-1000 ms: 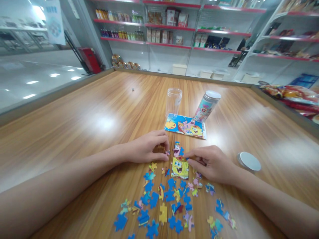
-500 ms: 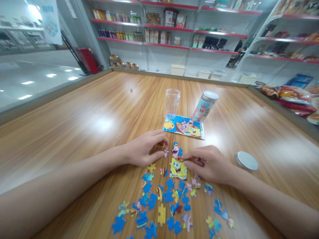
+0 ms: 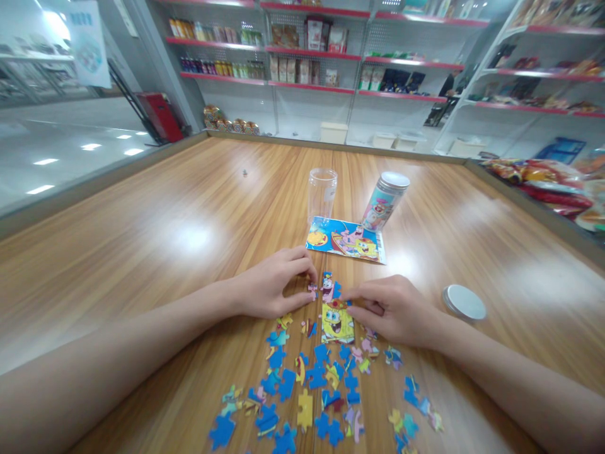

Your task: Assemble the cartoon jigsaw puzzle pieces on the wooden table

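Observation:
My left hand (image 3: 274, 284) rests on the wooden table (image 3: 165, 233), thumb and fingers pinched on a small pink puzzle piece (image 3: 312, 289). My right hand (image 3: 394, 310) lies opposite, fingers curled, its fingertips pressing on the joined puzzle section (image 3: 336, 315) with a yellow cartoon face and a pink figure above it. The pinched piece sits right at the left edge of that section. Several loose blue, yellow and pink pieces (image 3: 307, 384) are scattered nearer to me.
A printed reference picture (image 3: 346, 239) lies beyond the hands. Behind it stand a clear empty jar (image 3: 322, 192) and a printed tube with a white lid (image 3: 382, 202). A round white lid (image 3: 464, 302) lies at the right. Store shelves line the back wall.
My left hand has brought the small pink piece a little closer to the joined section. The right hand stays on the section. The view has shifted slightly.

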{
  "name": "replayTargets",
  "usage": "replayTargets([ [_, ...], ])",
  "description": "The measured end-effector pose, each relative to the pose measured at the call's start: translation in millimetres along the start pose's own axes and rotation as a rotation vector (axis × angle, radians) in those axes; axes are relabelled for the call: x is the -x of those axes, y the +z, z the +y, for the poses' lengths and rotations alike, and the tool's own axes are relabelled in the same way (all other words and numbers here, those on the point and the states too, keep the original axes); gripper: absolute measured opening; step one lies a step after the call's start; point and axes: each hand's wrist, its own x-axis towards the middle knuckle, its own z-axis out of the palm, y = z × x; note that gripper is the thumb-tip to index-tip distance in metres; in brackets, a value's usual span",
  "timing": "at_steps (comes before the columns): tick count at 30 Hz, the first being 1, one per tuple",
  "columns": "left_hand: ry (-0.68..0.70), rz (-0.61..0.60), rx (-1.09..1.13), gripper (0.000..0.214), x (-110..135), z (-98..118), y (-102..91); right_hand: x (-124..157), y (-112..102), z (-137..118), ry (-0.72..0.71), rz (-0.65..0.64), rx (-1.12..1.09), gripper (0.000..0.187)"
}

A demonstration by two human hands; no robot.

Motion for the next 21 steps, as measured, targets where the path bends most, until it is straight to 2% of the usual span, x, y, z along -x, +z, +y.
replayTargets([
  [6, 0.009, 0.01, 0.0, 0.019, -0.1, -0.8, 0.8, -3.3, -2.1, -2.5, -0.12, 0.09, 0.041, 0.031],
  [13, 0.01, 0.016, 0.018, 0.015, -0.9, -0.9, 2.7, -7.6, -4.0, -6.2, -0.193, -0.035, 0.132, 0.033],
  [21, -0.017, 0.058, 0.032, 0.022, -0.7, -2.7, 1.0, -7.2, -3.2, -5.8, -0.181, -0.047, 0.13, 0.033],
])
